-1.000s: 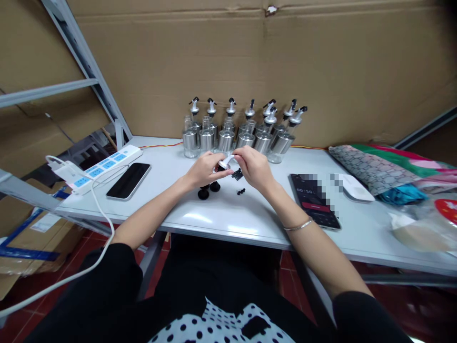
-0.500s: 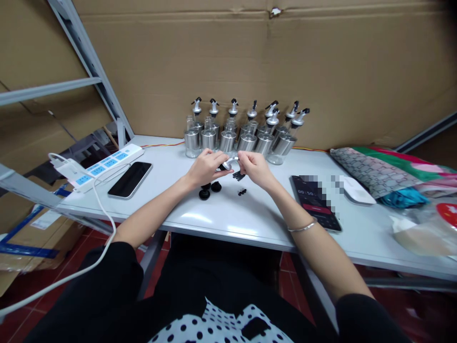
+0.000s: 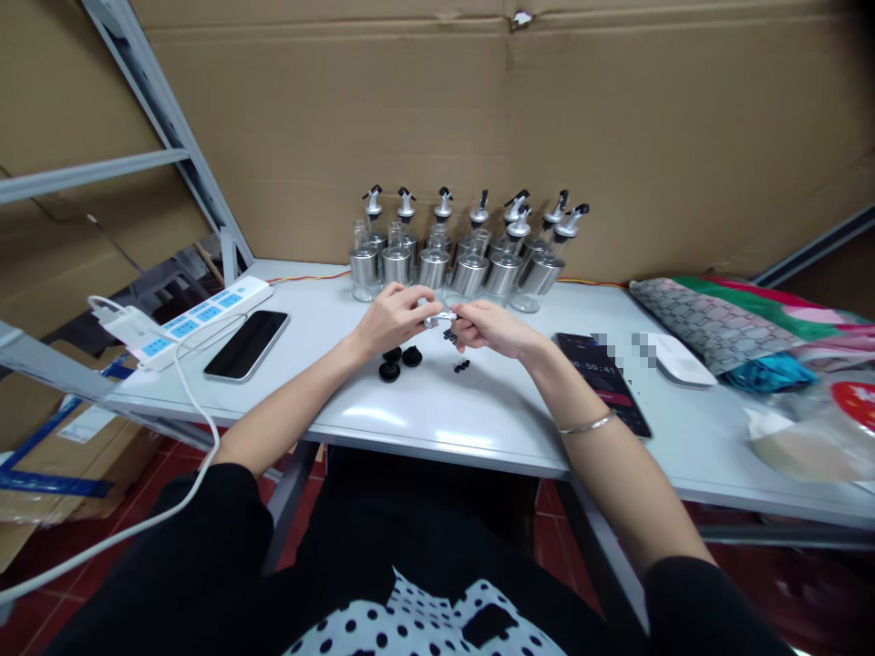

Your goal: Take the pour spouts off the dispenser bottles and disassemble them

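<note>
My left hand (image 3: 396, 321) is closed with thumb and fingertips around a silver bottle pourer spout (image 3: 441, 317), held a little above the table. From the other side, my right hand (image 3: 493, 328) pinches at the spout's narrow end; its fingertips hide whatever small part may be there. Below my hands lie several round black stoppers (image 3: 390, 371), small black caps (image 3: 462, 366) and some thin black pieces (image 3: 450, 336), partly covered by my right hand. Behind stand glass bottles with steel sleeves (image 3: 434, 271), several with silver pourers (image 3: 479, 216) on top.
To the left are a phone (image 3: 247, 345) and a white power strip (image 3: 205, 319) with a cable. On the right sit a dark phone (image 3: 608, 387) with a running timer, a white device (image 3: 684, 361), patterned fabric bags (image 3: 725, 323) and a tape roll (image 3: 813, 437). Cardboard (image 3: 410, 109) rises behind.
My right hand has turned from a fist-like pinch to a flatter one, palm more upward, and dropped slightly. The spout now lies more level between my hands.
</note>
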`<state>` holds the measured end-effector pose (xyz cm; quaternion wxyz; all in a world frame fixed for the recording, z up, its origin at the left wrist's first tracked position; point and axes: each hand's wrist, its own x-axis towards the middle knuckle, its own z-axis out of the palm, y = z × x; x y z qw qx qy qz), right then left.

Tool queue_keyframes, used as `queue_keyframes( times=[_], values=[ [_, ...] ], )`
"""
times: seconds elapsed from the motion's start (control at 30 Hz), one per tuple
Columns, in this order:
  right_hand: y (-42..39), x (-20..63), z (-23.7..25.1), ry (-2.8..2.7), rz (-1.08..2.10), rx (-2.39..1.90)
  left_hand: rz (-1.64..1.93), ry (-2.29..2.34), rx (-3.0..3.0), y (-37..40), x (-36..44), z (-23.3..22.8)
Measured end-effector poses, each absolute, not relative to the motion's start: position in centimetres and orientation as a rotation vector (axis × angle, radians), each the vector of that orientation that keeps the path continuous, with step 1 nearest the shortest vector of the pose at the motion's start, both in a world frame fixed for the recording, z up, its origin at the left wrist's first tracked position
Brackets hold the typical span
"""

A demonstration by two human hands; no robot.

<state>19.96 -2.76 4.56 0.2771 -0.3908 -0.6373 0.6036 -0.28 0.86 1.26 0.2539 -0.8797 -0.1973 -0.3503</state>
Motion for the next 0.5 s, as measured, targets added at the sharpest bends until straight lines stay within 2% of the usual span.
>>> queue_keyframes(
  times=[0.37, 0.5],
  values=[
    [-2.6, 20.9, 5.0, -1.643, 1.916, -1.082, -1.06, -0.611, -2.318, 1.1, -0.7, 1.5],
    [-2.1, 21.8, 4.8, -1.741, 1.859, -1.112, -1.106, -0.718, -2.332, 1.5, -1.3, 1.5]
  ],
)
